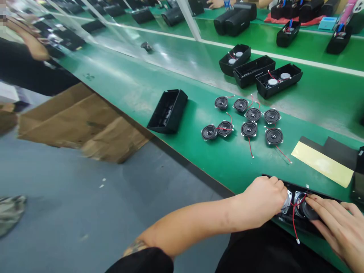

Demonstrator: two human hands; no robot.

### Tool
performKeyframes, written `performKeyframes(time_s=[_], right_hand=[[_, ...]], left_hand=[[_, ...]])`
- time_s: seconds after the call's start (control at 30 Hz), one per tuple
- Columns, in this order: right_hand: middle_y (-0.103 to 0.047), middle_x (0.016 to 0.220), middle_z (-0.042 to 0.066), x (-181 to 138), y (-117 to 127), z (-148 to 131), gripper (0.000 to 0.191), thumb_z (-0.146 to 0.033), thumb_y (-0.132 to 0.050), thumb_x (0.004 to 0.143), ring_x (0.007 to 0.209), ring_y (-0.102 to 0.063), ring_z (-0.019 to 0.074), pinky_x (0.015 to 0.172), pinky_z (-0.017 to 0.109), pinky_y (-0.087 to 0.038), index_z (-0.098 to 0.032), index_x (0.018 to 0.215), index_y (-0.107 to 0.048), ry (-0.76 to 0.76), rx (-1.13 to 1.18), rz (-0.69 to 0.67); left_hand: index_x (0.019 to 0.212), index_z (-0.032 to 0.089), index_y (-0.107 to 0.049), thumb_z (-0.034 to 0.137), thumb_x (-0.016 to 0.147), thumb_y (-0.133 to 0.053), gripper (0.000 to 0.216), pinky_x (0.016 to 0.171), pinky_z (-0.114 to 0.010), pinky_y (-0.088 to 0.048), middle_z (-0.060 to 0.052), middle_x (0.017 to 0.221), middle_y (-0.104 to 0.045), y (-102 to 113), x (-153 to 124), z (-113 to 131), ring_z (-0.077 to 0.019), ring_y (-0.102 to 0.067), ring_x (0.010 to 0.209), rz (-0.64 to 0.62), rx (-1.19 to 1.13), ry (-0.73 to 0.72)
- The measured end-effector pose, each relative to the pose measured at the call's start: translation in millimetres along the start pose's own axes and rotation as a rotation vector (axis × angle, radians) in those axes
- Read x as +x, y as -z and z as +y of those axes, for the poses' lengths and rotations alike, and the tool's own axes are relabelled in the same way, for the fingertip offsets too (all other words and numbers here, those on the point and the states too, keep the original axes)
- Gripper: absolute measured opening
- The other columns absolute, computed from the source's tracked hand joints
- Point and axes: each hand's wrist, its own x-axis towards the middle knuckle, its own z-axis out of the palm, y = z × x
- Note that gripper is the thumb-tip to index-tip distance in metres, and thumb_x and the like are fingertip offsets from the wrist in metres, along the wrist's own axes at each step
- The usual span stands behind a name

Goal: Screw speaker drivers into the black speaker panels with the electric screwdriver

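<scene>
Single head-worn view, looks forward and down, tilted, so the long green bench top (176,151) runs diagonally from upper left to lower right. Own hands sit close at the bottom right edge; grey floor (85,212) fills lower left. Far end of the bench is blurred. No second view to overlap.

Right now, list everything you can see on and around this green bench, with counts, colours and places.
loose speaker drivers: eight, black with red wires, mid-bench
empty housing: one, black, near bench edge
open housings: three, black, behind the drivers, two holding drivers
yellow sheet: one, on black pad, right
cardboard: brown, on grey floor, left
housings on far bench: several, black
co-worker's arm: upper left
housing being worked on: black, two drivers inside, near edge
left hand: on left driver
right hand: fingers on right driver
</scene>
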Motion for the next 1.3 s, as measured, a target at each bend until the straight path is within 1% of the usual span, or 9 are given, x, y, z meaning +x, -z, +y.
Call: performKeyframes(time_s=[0.13, 0.27, 0.33, 0.43, 0.53, 0.67, 0.8, 1.03, 1.3], right_hand=[[-0.068, 0.134, 0.006, -1, -1, 3, 0.027, -0.024, -0.048, 0.114, 0.110, -0.061, 0.0192, 0.089, 0.036, -0.037, -0.013, 0.131, -0.066, -0.021, 0.077, 0.001], [-0.067, 0.138, 0.005, -4, -2, 7, 0.025, -0.018, -0.052, 0.112, 0.112, -0.062, 0.0174, 0.090, 0.035, -0.037, -0.014, 0.132, -0.066, 0.036, 0.118, -0.002], [-0.068, 0.135, 0.005, -3, -1, 7, 0.023, -0.017, -0.054, 0.111, 0.111, -0.063, 0.0169, 0.090, 0.035, -0.038, -0.015, 0.129, -0.067, 0.030, 0.125, 0.010], [-0.071, 0.130, 0.003, -1, 0, 4, 0.021, -0.021, -0.054, 0.111, 0.106, -0.064, 0.0167, 0.089, 0.036, -0.038, -0.018, 0.124, -0.070, -0.019, 0.120, 0.015], [-0.070, 0.132, 0.000, 0, 2, 3, 0.026, -0.026, -0.048, 0.114, 0.110, -0.063, 0.0182, 0.091, 0.037, -0.038, -0.021, 0.126, -0.071, -0.055, 0.115, -0.007], [-0.069, 0.134, 0.000, 1, 5, 5, 0.026, -0.026, -0.049, 0.114, 0.112, -0.065, 0.0159, 0.092, 0.037, -0.039, -0.021, 0.129, -0.070, -0.022, 0.142, -0.006], [-0.071, 0.132, 0.003, 4, 5, 4, 0.027, -0.021, -0.047, 0.113, 0.109, -0.067, 0.0156, 0.093, 0.036, -0.038, -0.019, 0.124, -0.072, -0.061, 0.163, 0.016], [-0.071, 0.131, 0.004, 4, 2, 0, 0.026, -0.023, -0.048, 0.113, 0.109, -0.069, 0.0164, 0.094, 0.036, -0.039, -0.019, 0.123, -0.071, -0.093, 0.200, 0.036], [-0.070, 0.134, 0.004, -3, -2, -1, 0.022, -0.024, -0.050, 0.113, 0.112, -0.068, 0.0176, 0.093, 0.037, -0.038, -0.019, 0.122, -0.070, -0.109, 0.235, 0.025]], left_hand=[[0.102, 0.013, -0.065, 0.042, 0.094, -0.080, 0.033, 0.070, -0.037, -0.051, -0.008, 0.094, -0.070, -3, 2, -1, -0.0237, -0.065, 0.089, 0.022, -0.013, -0.014], [0.100, 0.012, -0.065, 0.029, 0.094, -0.077, 0.021, 0.066, -0.036, -0.050, -0.009, 0.093, -0.069, -6, 5, 2, -0.0236, -0.064, 0.086, 0.028, -0.007, -0.018], [0.101, 0.011, -0.065, 0.025, 0.095, -0.074, 0.018, 0.066, -0.036, -0.050, -0.009, 0.092, -0.068, -6, 5, 5, -0.0240, -0.065, 0.086, 0.018, 0.006, -0.014], [0.104, 0.010, -0.065, 0.024, 0.095, -0.073, 0.018, 0.066, -0.035, -0.051, -0.010, 0.095, -0.069, -2, 5, 9, -0.0246, -0.065, 0.087, -0.025, 0.016, 0.016], [0.104, 0.010, -0.064, 0.018, 0.096, -0.068, 0.011, 0.067, -0.034, -0.051, -0.010, 0.098, -0.069, 2, 4, 14, -0.0237, -0.066, 0.087, -0.051, 0.030, 0.043], [0.102, 0.010, -0.065, 0.010, 0.096, -0.061, 0.007, 0.068, -0.034, -0.052, -0.010, 0.098, -0.069, 4, 6, 17, -0.0236, -0.065, 0.087, -0.076, 0.051, 0.045], [0.100, 0.010, -0.065, 0.011, 0.095, -0.061, 0.006, 0.068, -0.034, -0.053, -0.010, 0.097, -0.068, 3, 8, 18, -0.0236, -0.065, 0.088, -0.108, 0.039, 0.059], [0.101, 0.011, -0.065, 0.013, 0.097, -0.062, 0.005, 0.069, -0.033, -0.054, -0.010, 0.098, -0.068, 1, 8, 19, -0.0232, -0.066, 0.087, -0.104, 0.008, 0.109], [0.109, 0.010, -0.065, 0.023, 0.099, -0.069, 0.017, 0.072, -0.033, -0.056, -0.010, 0.102, -0.070, -1, 5, 16, -0.0231, -0.066, 0.091, -0.063, -0.029, 0.119]])
